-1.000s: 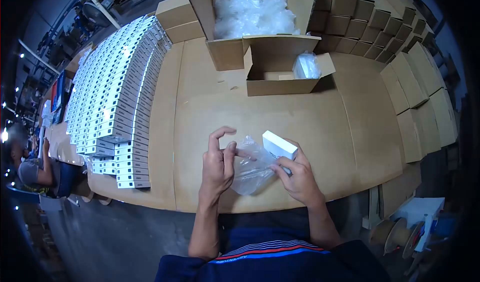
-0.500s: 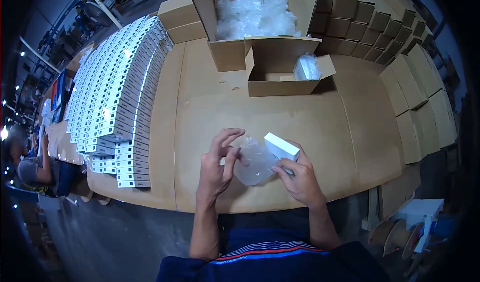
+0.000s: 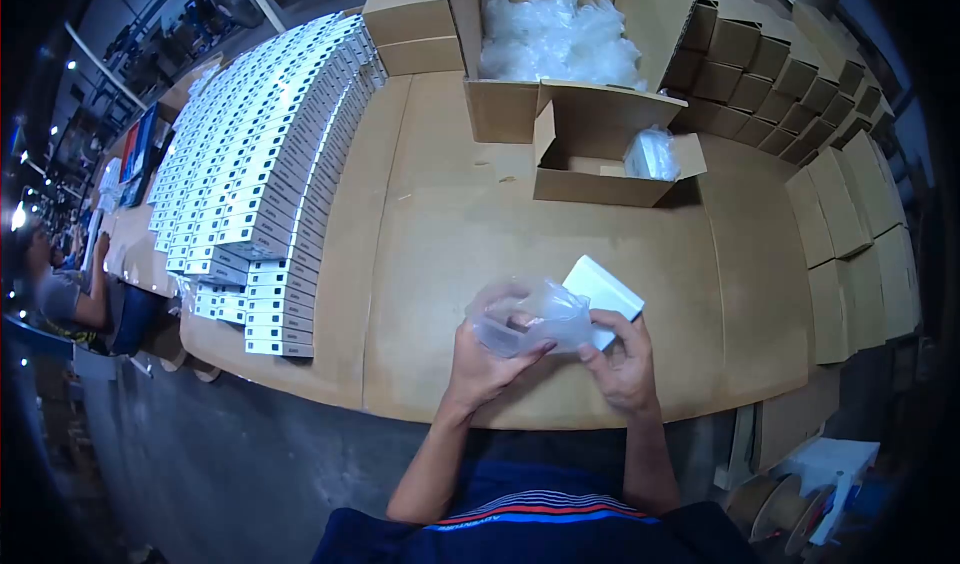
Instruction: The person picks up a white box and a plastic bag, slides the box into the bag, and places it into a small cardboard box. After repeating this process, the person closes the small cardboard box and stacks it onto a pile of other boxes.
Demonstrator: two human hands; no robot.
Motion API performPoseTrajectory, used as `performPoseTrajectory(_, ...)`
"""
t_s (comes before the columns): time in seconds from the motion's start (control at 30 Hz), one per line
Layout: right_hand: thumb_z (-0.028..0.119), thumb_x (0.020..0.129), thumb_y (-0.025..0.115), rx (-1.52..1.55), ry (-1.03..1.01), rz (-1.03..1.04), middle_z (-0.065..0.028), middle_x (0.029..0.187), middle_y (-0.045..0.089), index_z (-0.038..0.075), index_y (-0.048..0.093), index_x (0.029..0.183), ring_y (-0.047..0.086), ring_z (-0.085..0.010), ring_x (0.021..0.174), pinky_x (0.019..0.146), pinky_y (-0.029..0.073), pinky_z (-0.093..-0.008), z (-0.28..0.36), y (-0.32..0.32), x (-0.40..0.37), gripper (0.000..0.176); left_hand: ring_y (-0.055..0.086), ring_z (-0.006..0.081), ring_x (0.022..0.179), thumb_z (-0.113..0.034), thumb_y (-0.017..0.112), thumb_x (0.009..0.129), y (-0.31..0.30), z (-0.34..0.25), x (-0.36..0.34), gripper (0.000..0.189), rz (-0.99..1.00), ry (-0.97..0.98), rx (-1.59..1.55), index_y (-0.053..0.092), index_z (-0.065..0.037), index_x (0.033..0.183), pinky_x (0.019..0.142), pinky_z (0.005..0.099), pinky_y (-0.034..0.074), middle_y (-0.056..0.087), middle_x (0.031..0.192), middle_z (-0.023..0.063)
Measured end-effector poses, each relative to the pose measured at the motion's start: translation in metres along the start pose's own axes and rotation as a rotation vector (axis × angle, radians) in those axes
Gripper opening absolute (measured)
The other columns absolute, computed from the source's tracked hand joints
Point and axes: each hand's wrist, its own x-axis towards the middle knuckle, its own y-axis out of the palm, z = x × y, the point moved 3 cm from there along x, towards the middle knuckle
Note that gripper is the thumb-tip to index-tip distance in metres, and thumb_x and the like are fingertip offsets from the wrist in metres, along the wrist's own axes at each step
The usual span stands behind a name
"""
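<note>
Over the cardboard-covered table, my left hand (image 3: 487, 364) holds a clear plastic bag (image 3: 528, 314), with its fingers partly inside or behind the film. My right hand (image 3: 626, 364) grips a small white box (image 3: 603, 289) by its lower edge and also touches the right side of the bag. The box is tilted, just right of the bag. Farther back, an open brown carton (image 3: 600, 186) holds a wrapped white box (image 3: 652, 156) at its right end.
Stacked white boxes (image 3: 270, 164) fill the left side. A large carton (image 3: 497, 112) with clear bags (image 3: 560, 39) stands at the back. Brown cartons (image 3: 845, 194) line the right. A co-worker (image 3: 80, 299) sits at far left. Spools (image 3: 780, 499) are at lower right.
My left hand has moved into or behind the bag and now holds it. The white box has swung more upright in my right hand. The whole view has shifted slightly.
</note>
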Motion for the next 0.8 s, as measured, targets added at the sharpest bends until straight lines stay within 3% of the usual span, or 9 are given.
performPoseTrajectory(0.07,0.003,0.093,0.060,0.043,0.063,-0.004,-0.0150,0.127,0.062,0.002,0.068,0.122,0.058,-0.0265,0.118,0.105,0.043,-0.0365,0.008,-0.018,0.007,0.030,0.069,0.0144,0.095,-0.006,0.091,0.074,-0.005,0.005,-0.001,0.068,0.039,0.032,0.083,0.053,0.000,0.130,0.084,0.0274,0.057,0.071,0.106,0.0094)
performPoseTrajectory(0.13,-0.001,0.095,0.055,0.286,0.078,-0.171,-0.0171,0.132,0.059,0.000,0.052,0.142,0.058,-0.0233,0.117,0.107,0.042,-0.0375,0.001,-0.029,0.019,0.047,0.069,0.0147,0.095,-0.005,0.091,0.074,-0.006,0.007,-0.002,0.069,0.057,0.048,0.117,0.052,0.001,0.130,0.082,0.0274,0.057,0.071,0.106,0.0106)
performPoseTrajectory(0.23,-0.004,0.095,0.059,0.390,-0.182,-0.270,-0.0173,0.128,0.057,0.002,0.030,0.153,0.057,-0.0191,0.117,0.104,0.046,-0.0362,0.046,-0.030,0.049,0.065,0.069,0.0144,0.093,-0.006,0.091,0.074,-0.002,0.008,-0.004,0.068,0.058,0.049,0.129,0.053,0.001,0.129,0.083,0.0281,0.057,0.072,0.102,0.0100)
performPoseTrajectory(0.33,-0.009,0.090,0.066,0.412,-0.215,-0.173,-0.0159,0.122,0.054,0.006,0.021,0.152,0.059,-0.0180,0.114,0.100,0.051,-0.0332,0.055,-0.032,0.064,0.077,0.069,0.0140,0.093,-0.006,0.091,0.074,0.000,0.003,-0.005,0.066,0.085,0.039,0.184,0.054,0.002,0.128,0.083,0.0283,0.057,0.072,0.101,0.0101)
performPoseTrajectory(0.37,-0.010,0.086,0.072,0.480,-0.227,-0.206,-0.0105,0.115,0.052,0.004,0.033,0.138,0.061,-0.0168,0.111,0.095,0.055,-0.0307,0.056,-0.027,0.068,0.066,0.069,0.0139,0.094,-0.005,0.091,0.074,0.001,0.003,-0.006,0.066,0.095,0.026,0.185,0.054,0.002,0.128,0.084,0.0283,0.057,0.072,0.102,0.0102)
performPoseTrajectory(0.53,-0.009,0.089,0.071,0.572,-0.231,-0.041,-0.0094,0.111,0.052,0.003,0.037,0.121,0.063,-0.0142,0.103,0.088,0.058,-0.0274,0.070,-0.001,0.072,0.049,0.071,0.0165,0.096,-0.006,0.090,0.075,0.000,0.005,-0.004,0.061,0.097,0.004,0.167,0.057,0.002,0.126,0.086,0.0308,0.057,0.074,0.102,0.0117)
performPoseTrajectory(0.6,-0.007,0.089,0.073,0.596,-0.189,0.000,-0.0096,0.111,0.053,0.003,0.039,0.120,0.063,-0.0149,0.104,0.090,0.057,-0.0290,0.065,0.005,0.071,0.046,0.074,0.0213,0.097,-0.009,0.088,0.076,-0.002,0.007,-0.003,0.057,0.094,-0.011,0.179,0.059,0.000,0.124,0.086,0.0342,0.058,0.076,0.101,0.0149)
performPoseTrajectory(0.8,0.000,0.091,0.075,0.466,-0.187,0.090,-0.0078,0.109,0.058,0.004,0.046,0.115,0.063,-0.0155,0.102,0.089,0.055,-0.0308,0.048,-0.007,0.073,0.039,0.074,0.0232,0.100,-0.013,0.090,0.074,-0.007,0.013,-0.003,0.058,0.077,-0.023,0.201,0.060,0.001,0.123,0.087,0.0359,0.058,0.076,0.104,0.0166)
